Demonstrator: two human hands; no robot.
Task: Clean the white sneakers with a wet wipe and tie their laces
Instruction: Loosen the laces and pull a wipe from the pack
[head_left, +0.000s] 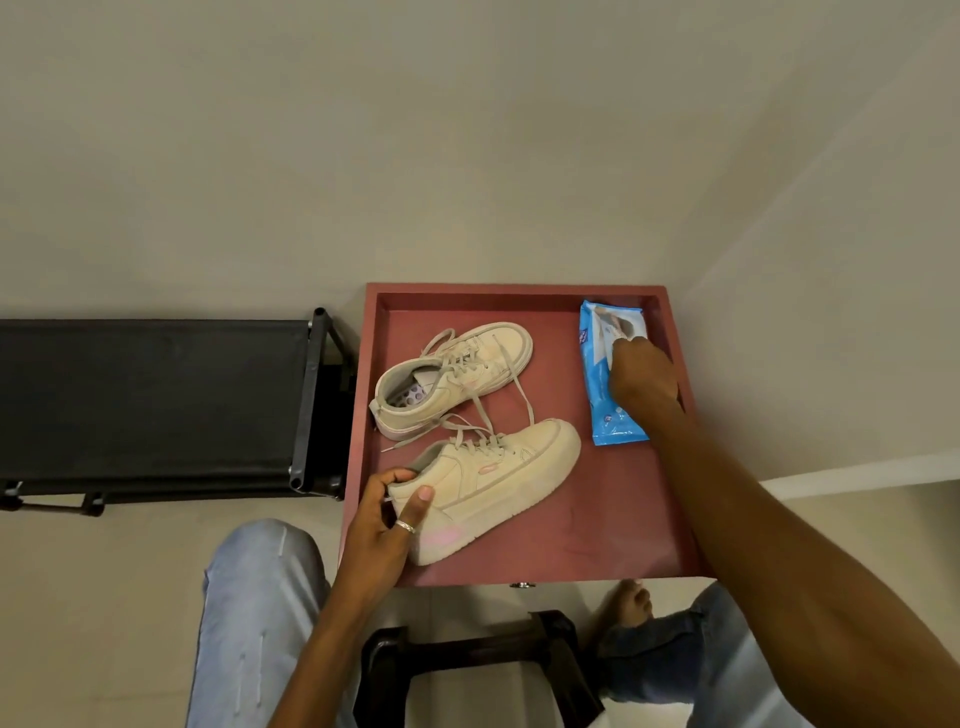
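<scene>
Now your right hand (643, 376) lies on the wipe pack (618, 426), grasp unclear, at 2 o'clock from the near sneaker (498, 478) gripped by your left hand (384, 525).

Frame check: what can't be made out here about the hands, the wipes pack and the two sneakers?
Head view only:
Right hand: its own back hides the fingertips on the wipes pack; whether a wipe is pinched is unclear.
Pack print: too small to read.
Near sneaker: heel covered by the left hand gripping it.
Far sneaker: far side hidden by its own upper.
</scene>
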